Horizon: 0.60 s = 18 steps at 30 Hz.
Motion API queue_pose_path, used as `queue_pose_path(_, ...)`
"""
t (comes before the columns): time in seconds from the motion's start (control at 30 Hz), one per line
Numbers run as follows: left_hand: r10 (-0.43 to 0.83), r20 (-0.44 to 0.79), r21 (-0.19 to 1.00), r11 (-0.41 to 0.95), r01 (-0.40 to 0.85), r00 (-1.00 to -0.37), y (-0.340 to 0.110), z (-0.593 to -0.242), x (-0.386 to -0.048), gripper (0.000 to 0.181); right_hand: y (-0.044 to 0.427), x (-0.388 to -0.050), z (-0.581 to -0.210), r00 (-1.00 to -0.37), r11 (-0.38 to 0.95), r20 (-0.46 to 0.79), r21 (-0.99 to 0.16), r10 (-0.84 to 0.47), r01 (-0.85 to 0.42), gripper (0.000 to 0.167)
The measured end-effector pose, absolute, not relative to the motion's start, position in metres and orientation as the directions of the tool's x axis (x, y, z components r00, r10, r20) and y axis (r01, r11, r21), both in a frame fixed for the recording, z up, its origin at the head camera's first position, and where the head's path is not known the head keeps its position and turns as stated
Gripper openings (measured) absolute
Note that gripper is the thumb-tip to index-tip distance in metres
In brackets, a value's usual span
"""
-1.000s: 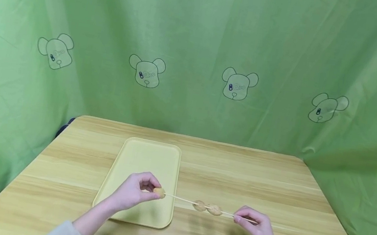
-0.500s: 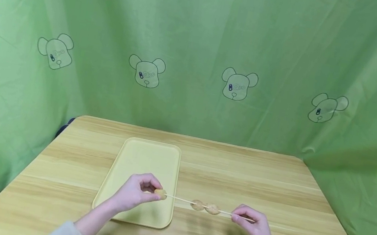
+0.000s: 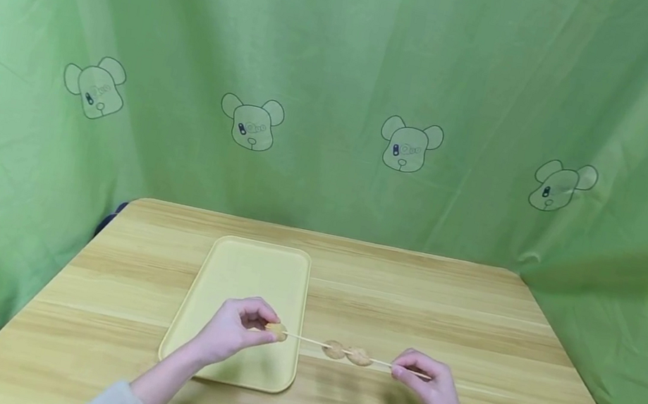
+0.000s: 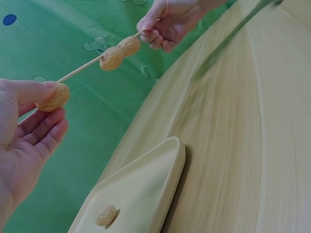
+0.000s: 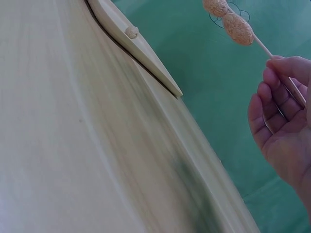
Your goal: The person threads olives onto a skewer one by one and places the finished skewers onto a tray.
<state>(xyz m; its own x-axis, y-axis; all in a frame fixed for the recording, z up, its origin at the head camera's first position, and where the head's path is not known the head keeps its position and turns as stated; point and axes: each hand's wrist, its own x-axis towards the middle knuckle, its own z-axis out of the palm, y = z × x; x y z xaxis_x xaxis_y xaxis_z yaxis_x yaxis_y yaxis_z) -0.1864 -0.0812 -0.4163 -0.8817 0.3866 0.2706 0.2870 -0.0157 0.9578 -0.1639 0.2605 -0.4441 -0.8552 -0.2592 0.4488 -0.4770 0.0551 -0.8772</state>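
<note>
My left hand (image 3: 231, 333) pinches a golden-brown, wrinkled food ball (image 4: 56, 98) between thumb and fingers, above the tray. A thin wooden skewer (image 3: 304, 339) runs across to my right hand (image 3: 428, 384), which pinches it near its other end. The skewer's left end meets the held ball; how deep it sits inside cannot be seen. Two similar balls (image 3: 334, 349) are threaded side by side along the skewer, touching or nearly so, closer to the right hand. Another ball (image 4: 105, 214) lies on the pale yellow tray (image 3: 259, 262), hidden in the head view.
The wooden table (image 3: 411, 295) extends around the tray, which lies left of the middle. A green curtain (image 3: 348, 56) with bear-head outlines hangs behind and at both sides.
My right hand has moved a little left with the skewer, so the two threaded balls are nearer my left hand. The left hand has barely shifted.
</note>
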Motion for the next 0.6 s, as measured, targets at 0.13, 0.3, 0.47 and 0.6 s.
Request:
queue_pose_path(0.13,0.339,0.271,0.963,-0.086,0.257,-0.901,-0.081,-0.420,-0.191,0.029,0.256,-0.164,-0.443,-0.863,0.079,0.437,-0.880,-0.252,-0.469,0.017)
queue_pose_path(0.3,0.317,0.260,0.956,-0.221,0.195,-0.912,-0.079,-0.426,-0.195,0.034,0.252,-0.164,-0.441,-0.890,0.109,0.395,-0.898,-0.227,-0.426,0.014)
queue_pose_path(0.47,0.306,0.243,0.949,-0.273,0.160,-0.920,-0.077,-0.427,-0.194,0.032,0.251,-0.164,-0.441,-0.897,0.079,0.379,-0.911,-0.225,-0.405,0.020)
queue_pose_path(0.6,0.279,0.243,0.936,-0.320,0.149,-0.929,-0.076,-0.427,-0.193,0.027,0.249,-0.162,-0.439,-0.882,0.019,0.403,-0.907,-0.243,-0.420,0.023)
